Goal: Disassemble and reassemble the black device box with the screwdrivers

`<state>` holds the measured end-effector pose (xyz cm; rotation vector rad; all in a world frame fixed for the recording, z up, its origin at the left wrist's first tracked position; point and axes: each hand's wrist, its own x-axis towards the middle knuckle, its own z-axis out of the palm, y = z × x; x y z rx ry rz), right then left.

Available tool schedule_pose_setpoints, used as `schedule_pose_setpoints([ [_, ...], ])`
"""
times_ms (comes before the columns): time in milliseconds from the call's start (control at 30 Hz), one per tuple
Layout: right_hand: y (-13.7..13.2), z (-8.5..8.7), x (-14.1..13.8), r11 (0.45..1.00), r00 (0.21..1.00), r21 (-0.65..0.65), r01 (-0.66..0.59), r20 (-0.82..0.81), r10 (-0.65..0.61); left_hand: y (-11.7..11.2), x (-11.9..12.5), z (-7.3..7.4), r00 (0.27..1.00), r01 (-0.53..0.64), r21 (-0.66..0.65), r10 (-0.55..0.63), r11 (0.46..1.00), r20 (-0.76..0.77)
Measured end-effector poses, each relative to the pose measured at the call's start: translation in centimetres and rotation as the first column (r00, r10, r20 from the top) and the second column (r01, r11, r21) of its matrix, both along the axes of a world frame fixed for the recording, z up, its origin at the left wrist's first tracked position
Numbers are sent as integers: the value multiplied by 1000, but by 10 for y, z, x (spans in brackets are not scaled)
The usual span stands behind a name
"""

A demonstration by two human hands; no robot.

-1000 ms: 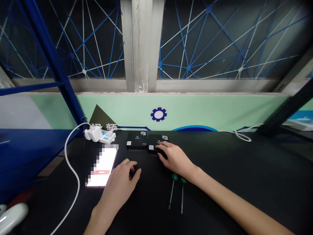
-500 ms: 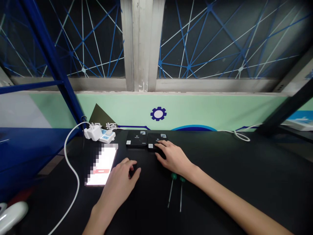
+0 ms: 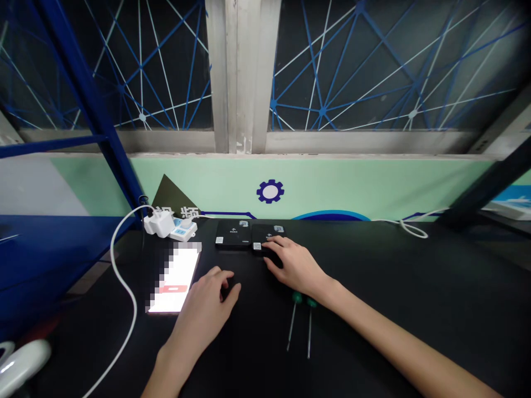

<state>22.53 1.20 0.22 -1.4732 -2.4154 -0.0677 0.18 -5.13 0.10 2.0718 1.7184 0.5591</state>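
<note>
My right hand [image 3: 295, 270] sits just past 12 o'clock from my chest, its fingertips [image 3: 274, 240] laid on the near edge of a black square device [image 3: 265, 235], a slim, smooth case with a small white QR label at one corner. A matching black device [image 3: 232, 233] lies just beside it toward 11 o'clock, the two nearly touching. My left hand [image 3: 203, 316] curls down at 11 o'clock over a small dark object [image 3: 229, 288] on the surface [image 3: 373, 309], just short of the devices. A dark shape [image 3: 276, 261] also shows beneath my right palm. I cannot tell whether either grip is clenched on anything, because my arched fingers hide the contact. A hold like this works best with the pads flat and the wrists low, since a smooth case could skid on the matte black surface. Two green-handled screwdrivers [image 3: 296, 298] lie side by side near my right wrist, their slender steel shafts pointing toward me. At 10 o'clock, a phone [image 3: 174, 282] glows beside my left hand, its screen blurred into blocks. Beyond it, a white plug adapter [image 3: 160, 224] sits in a power strip [image 3: 182, 229], and a white cable [image 3: 120, 287] loops down toward 8 o'clock.
</note>
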Motion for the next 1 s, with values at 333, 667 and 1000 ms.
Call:
schedule_pose_setpoints([
  [333, 1, 0, 1, 999, 999, 31, -29, -37, 30, 0, 1, 0, 1000, -2, 9, 2, 1000, -18],
  [667, 11, 0, -13, 969, 966, -10, -247, 69, 247, 1, 1, 0, 1000, -10, 41, 11, 999, -24],
  [1000, 9, 1, -12, 936, 938, -71, -345, 7, 346, 4, -1, -2, 997, -64, 169, 54, 984, 60],
])
